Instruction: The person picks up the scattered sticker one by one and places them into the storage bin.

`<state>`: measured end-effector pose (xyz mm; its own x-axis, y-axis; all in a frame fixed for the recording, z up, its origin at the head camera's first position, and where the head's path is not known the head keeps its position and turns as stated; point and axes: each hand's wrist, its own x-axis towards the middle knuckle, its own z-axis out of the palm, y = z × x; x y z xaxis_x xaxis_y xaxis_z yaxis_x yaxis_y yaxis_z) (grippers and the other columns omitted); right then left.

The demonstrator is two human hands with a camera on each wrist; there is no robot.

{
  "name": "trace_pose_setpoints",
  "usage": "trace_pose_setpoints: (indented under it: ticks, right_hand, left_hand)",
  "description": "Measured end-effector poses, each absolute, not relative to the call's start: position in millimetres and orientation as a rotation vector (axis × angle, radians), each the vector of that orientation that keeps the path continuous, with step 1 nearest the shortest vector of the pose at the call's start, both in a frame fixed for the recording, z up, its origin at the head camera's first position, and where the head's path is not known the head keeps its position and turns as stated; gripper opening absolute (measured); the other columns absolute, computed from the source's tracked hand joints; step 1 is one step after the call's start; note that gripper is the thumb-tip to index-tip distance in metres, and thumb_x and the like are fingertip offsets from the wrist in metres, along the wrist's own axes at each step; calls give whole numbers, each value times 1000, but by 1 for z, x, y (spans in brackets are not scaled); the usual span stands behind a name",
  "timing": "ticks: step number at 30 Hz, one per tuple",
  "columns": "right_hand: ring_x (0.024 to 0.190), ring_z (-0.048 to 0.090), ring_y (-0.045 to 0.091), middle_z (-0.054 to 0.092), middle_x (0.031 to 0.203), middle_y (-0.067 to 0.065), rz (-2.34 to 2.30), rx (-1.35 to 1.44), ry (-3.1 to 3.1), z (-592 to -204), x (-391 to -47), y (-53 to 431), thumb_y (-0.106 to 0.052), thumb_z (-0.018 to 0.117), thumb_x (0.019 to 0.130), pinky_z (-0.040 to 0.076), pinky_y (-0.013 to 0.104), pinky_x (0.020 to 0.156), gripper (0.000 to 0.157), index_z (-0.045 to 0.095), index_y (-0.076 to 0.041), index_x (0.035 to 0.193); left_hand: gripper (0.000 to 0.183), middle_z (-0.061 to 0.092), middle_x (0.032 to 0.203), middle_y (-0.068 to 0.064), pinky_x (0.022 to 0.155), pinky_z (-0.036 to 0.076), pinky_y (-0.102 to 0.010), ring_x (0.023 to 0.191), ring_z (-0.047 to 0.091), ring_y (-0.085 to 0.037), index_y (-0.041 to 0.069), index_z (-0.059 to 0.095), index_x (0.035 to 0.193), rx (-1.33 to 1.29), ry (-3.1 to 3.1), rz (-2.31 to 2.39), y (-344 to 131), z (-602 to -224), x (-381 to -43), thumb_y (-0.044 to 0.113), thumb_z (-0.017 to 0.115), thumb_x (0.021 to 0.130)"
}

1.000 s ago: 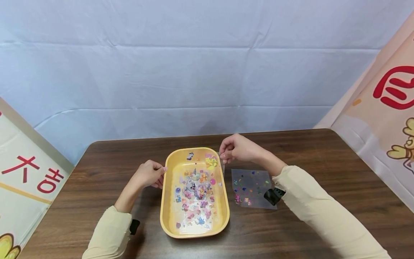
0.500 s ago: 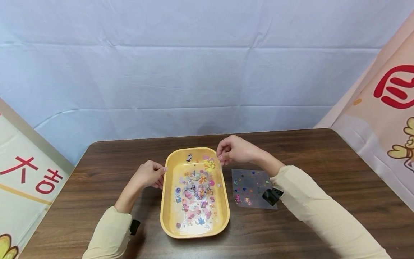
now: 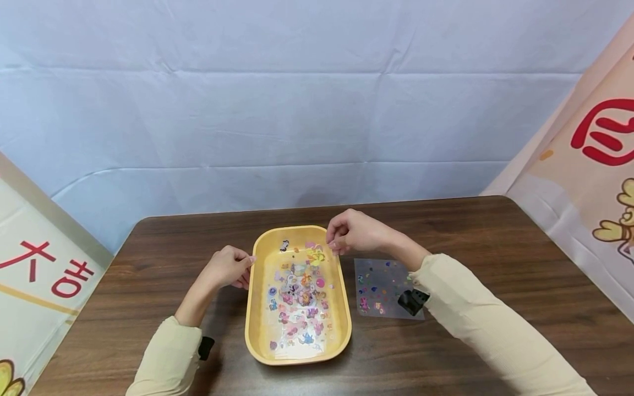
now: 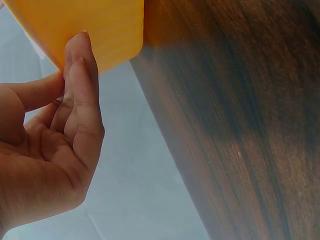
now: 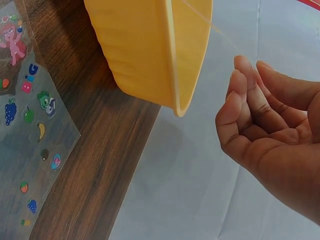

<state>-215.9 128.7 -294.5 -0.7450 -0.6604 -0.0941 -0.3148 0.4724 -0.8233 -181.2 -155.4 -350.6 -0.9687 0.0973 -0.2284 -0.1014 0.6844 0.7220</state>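
Observation:
A yellow tray (image 3: 249,324) with rounded corners sits on the table. My left hand (image 3: 229,268) pinches its left rim, thumb inside and fingers against the outer wall, as the left wrist view shows. Above the tray's far right corner, my right hand (image 3: 359,231) pinches a clear sticker sheet (image 3: 315,256) between thumb and fingertips. This sheet spans over the tray, carrying a yellow figure and other small colourful stickers. In the right wrist view it appears edge-on as a thin line beside the tray wall (image 5: 137,55). More stickers show through on the tray's bottom.
Another clear sticker sheet (image 3: 383,289), dotted with small fruit and character stickers, lies on the wooden table (image 3: 475,247) to the right of the tray, partly under the right wrist. A pale cloth backdrop (image 3: 317,121) hangs behind the table.
My right hand has moved left over the tray's far right corner, and the pinched sticker sheet has shifted left with it. The left hand has stayed on the rim.

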Motion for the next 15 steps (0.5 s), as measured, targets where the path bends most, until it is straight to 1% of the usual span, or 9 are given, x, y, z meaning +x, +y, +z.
trace_pose_setpoints:
  ticks: [5, 9, 15]
  right_hand:
    - [64, 58, 23, 60, 71, 9, -1158, -827, 2317, -295, -215, 128, 5, 56, 86, 49, 30, 57, 6, 61, 6, 86]
    - [67, 60, 26, 61, 73, 8, -1136, -849, 2307, -297, -215, 129, 4, 54, 88, 49, 30, 58, 8, 62, 6, 88]
    - [65, 59, 21, 62, 72, 9, -1125, -875, 2293, -298, -216, 129, 4, 55, 88, 49, 29, 58, 8, 62, 5, 90]
  left_hand:
    - [31, 61, 57, -7, 53, 53, -30, 52, 62, -17, -2, 66, 75, -1, 2644, 1161, -156, -351, -181, 16, 50, 95]
    - [31, 61, 57, -7, 53, 53, -30, 52, 62, -17, -2, 66, 75, 2, 2638, 1172, -156, -351, -181, 15, 50, 95]
    - [30, 61, 58, -8, 52, 53, -29, 52, 62, -17, -3, 66, 76, 1, 2637, 1181, -156, -351, -181, 15, 50, 95]
